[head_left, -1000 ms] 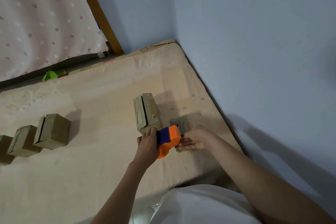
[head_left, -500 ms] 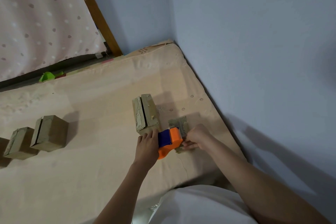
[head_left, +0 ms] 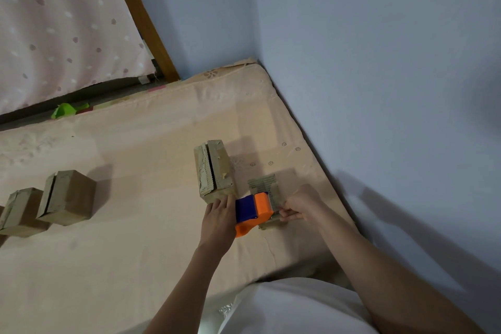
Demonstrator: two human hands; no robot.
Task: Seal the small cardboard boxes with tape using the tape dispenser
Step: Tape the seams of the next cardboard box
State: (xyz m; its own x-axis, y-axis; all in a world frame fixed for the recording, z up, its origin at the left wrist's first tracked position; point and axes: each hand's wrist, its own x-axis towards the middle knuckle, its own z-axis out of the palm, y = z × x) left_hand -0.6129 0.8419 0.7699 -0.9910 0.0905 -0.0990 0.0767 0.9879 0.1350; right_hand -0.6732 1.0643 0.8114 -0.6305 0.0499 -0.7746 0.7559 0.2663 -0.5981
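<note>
The orange and blue tape dispenser [head_left: 253, 211] sits on the peach mattress [head_left: 141, 247] near its right edge, between the two hands. The left hand [head_left: 218, 221] grips its blue side with curled fingers. The right hand [head_left: 301, 205] pinches something at the dispenser's orange end, over a small flat cardboard piece [head_left: 267, 184] that is partly hidden behind the dispenser. Just beyond the left hand stands a taller cardboard box [head_left: 214, 171], its top seam open and ragged. Well apart to the left lie two more boxes: one [head_left: 67, 198] nearer, one [head_left: 20, 211] beside it at the frame edge. That makes three boxes plainly countable. A green scrap [head_left: 66, 110] lies at the mattress's far edge under a dotted curtain [head_left: 54, 22]. No writing is readable.
</note>
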